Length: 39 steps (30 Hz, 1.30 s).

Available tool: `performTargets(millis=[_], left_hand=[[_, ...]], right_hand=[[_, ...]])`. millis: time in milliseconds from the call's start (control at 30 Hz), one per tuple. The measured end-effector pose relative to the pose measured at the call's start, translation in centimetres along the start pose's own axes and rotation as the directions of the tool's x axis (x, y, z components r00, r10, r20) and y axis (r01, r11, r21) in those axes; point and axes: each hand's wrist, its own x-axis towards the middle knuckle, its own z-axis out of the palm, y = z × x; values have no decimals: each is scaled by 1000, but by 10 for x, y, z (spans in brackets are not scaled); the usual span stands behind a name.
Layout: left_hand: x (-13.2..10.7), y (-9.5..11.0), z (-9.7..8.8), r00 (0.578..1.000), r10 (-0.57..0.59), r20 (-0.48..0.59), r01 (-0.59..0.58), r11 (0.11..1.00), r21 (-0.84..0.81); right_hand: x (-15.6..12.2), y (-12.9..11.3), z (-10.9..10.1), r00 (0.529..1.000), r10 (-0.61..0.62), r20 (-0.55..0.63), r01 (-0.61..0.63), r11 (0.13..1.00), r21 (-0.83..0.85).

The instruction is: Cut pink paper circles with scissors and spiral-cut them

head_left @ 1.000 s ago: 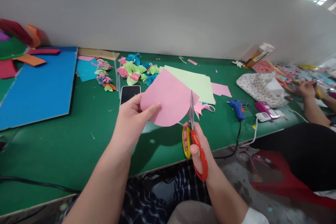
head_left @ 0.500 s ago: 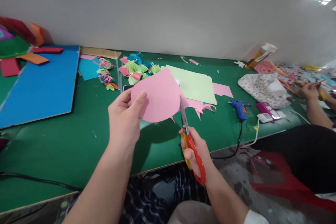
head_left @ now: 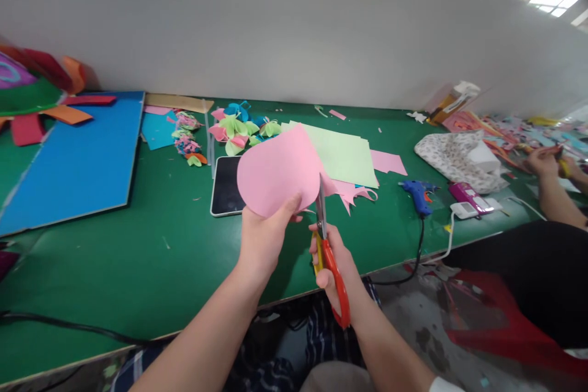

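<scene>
My left hand [head_left: 264, 236] pinches the lower edge of a rounded pink paper piece [head_left: 278, 171] and holds it up above the green table [head_left: 138, 245]. My right hand [head_left: 333, 257] grips red and yellow scissors [head_left: 328, 257], blades pointing up and nearly closed at the paper's right edge. A pink offcut [head_left: 351, 191] with jagged points lies on the table just behind the blades.
A phone [head_left: 225, 187] lies flat under the paper. Behind it are a light green sheet [head_left: 344, 153], folded paper flowers [head_left: 236, 125] and a blue board [head_left: 73, 159]. A blue glue gun [head_left: 418, 193] and its cable lie right. Another person's hand [head_left: 544, 162] works at far right.
My left hand has shifted its grip from the paper's left side to its bottom edge, turning the piece. The scissors stayed at the right edge and their blades have closed further.
</scene>
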Motion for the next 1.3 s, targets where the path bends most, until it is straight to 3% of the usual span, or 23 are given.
performTargets(millis=[200,567,1300], left_hand=[[-2,2,-4,999,42,-14,-38,982,187],[-4,11,-3,993,4,121,-36,963,267],[6,15,-9,987,45,152,-88,954,287]], right_hand=[[3,-4,-4,997,-70,-26,70,998,4],[2,-21,-6,994,-87,-61,87,996,5],[5,-28,-4,989,90,-115,-69,982,176]])
